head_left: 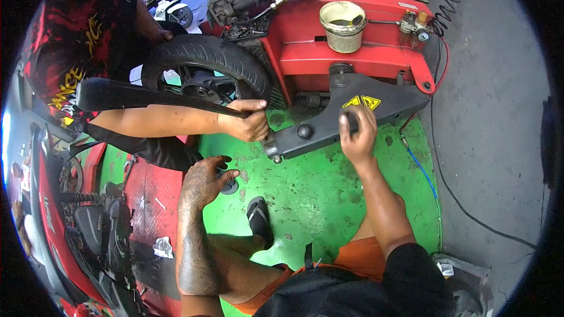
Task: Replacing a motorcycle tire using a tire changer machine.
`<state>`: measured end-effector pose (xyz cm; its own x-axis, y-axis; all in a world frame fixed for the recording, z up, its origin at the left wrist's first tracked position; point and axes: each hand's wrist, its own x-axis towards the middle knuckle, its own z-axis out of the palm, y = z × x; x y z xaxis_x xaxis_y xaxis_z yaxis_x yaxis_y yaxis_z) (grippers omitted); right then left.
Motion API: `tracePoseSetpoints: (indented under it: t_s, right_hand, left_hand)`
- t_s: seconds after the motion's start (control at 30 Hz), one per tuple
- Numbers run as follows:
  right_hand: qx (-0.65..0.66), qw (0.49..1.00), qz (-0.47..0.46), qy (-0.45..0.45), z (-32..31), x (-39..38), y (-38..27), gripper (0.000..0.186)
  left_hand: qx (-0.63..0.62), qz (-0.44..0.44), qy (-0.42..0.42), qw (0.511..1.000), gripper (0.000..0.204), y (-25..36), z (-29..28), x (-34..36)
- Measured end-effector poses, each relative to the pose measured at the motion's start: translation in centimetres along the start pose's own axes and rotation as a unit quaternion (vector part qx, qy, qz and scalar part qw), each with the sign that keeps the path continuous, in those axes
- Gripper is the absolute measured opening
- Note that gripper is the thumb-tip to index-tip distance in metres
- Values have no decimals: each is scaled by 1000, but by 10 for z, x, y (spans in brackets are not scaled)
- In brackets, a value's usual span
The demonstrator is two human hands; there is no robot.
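My right hand (359, 138) is raised over the dark grey metal arm (320, 126) of a red machine. Its thumb and fingers curl together around a dark spot; whether that is a small black object or the arm behind, I cannot make out. My left hand (205, 182) hovers lower left with fingers apart, holding nothing visible. Beyond it, a co-worker's hand (249, 120) closes at the inner end of a long black lever (153, 98), by the tip of the metal arm. A wheel with a black tyre (205, 61) stands against the machine beside the co-worker.
A dirty white bucket (342, 32) sits on the red machine (376, 56). Air fittings (414, 23) and a coiled black hose (449, 6) are at the right. A red motorcycle (59, 229) stands at the left beside a red ramp (158, 199). A blue hose (423, 170) crosses the green floor.
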<state>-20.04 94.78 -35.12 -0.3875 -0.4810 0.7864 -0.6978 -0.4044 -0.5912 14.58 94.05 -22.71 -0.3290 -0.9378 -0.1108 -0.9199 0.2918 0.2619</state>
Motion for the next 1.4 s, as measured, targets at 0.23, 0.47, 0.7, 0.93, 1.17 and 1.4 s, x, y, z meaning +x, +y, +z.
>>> tracePoseSetpoints:
  t_s: [0.23, 0.47, 0.7, 0.93, 1.17, 1.4]
  right_hand:
    - [-88, 984, -107, -113, 32, 26, 19, 25]
    - [-99, 982, -112, -112, 33, 29, 15, 23]
    - [-100, 981, -113, -123, 36, 28, 17, 22]
    - [-96, 982, -113, -114, 30, 27, 19, 20]
    - [-88, 983, -107, -123, 36, 29, 15, 21]
    - [-51, 966, -156, -199, 42, 15, -15, 48]
  left_hand:
    - [22, -13, -9, 1000, 53, 5, 0, -2]
    - [12, -9, -27, 1000, 55, 1, 5, 0]
    - [-22, -18, -34, 999, 54, 2, 3, 5]
    - [-129, 80, 131, 980, 39, 12, 4, 7]
    - [-168, 94, 187, 963, 30, 18, -1, 1]
    - [-268, 100, 261, 922, 31, 15, 3, 6]
